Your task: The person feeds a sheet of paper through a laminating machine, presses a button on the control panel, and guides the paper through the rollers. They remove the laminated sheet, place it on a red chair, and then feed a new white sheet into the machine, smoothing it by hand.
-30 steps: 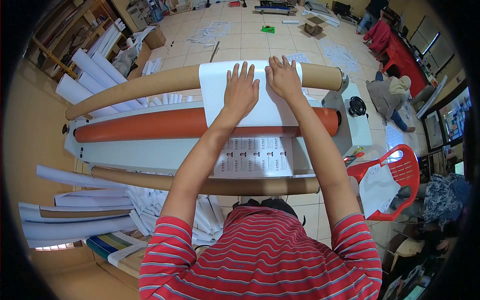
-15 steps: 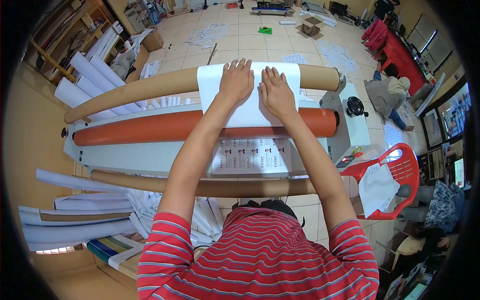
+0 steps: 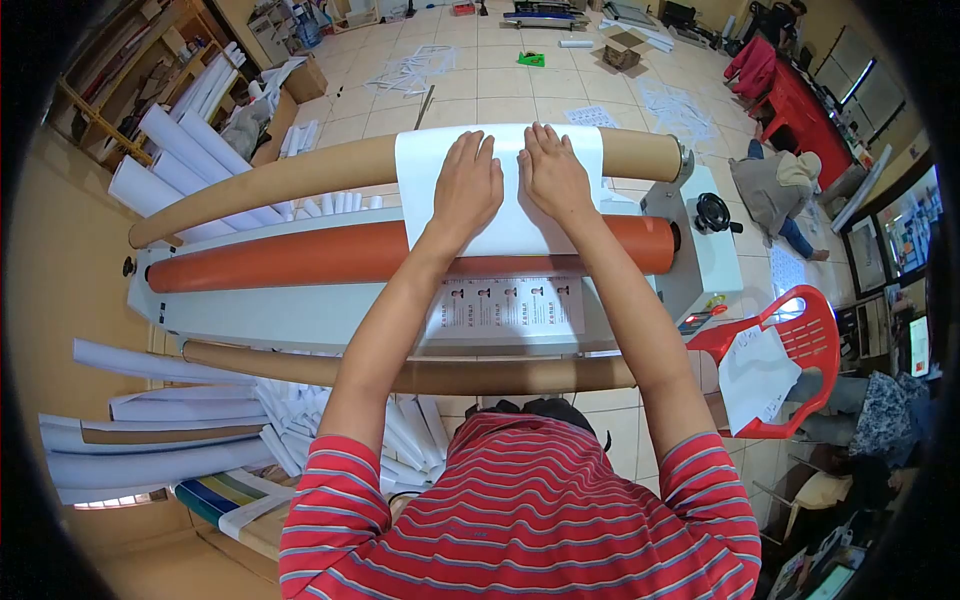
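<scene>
My left hand [image 3: 468,187] lies flat on a white sheet [image 3: 512,232], its fingers stretched out and pointing away from me. Beside it, my right hand [image 3: 556,178] also presses flat on the sheet, fingertips near the top of the brown cardboard tube [image 3: 330,162]. The white sheet drapes over this tube and runs down to the orange-red roller [image 3: 300,256] of a laminating machine. Below the roller, a printed sheet [image 3: 512,308] with a row of small portraits and text lies on the machine's grey bed [image 3: 270,310]. Neither hand grasps anything.
A black hand wheel [image 3: 712,212] sits on the machine's right end. A lower cardboard tube [image 3: 480,377] crosses in front of me. A red chair [image 3: 815,335] with papers stands right. Paper rolls [image 3: 160,468] lie left. A person [image 3: 780,195] is low on the floor beyond.
My left hand has slid back towards me on the white sheet, while my right hand has moved slightly forward. The printed sheet has shifted a little away from me, towards the roller.
</scene>
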